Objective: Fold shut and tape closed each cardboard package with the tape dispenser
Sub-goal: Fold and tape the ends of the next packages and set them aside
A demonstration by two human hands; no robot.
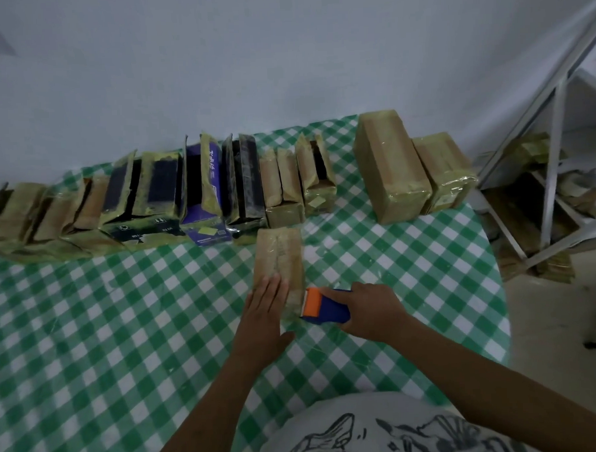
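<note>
Holding a box (279,257) shut for taping
Pressing flat with left hand (267,303), fingers straight, on its near end, likely pinning flaps; gripping tape dispenser (323,306) in right hand (370,311), nose against the box just right of the left hand.

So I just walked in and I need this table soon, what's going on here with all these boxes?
A person is taping up a small cardboard package in the middle of the checked table. The left hand presses flat on its top, while the right hand grips a blue and orange tape dispenser at the package's near end. Behind it, a row of packages stands with flaps open. Two larger packages on the right look taped shut.
</note>
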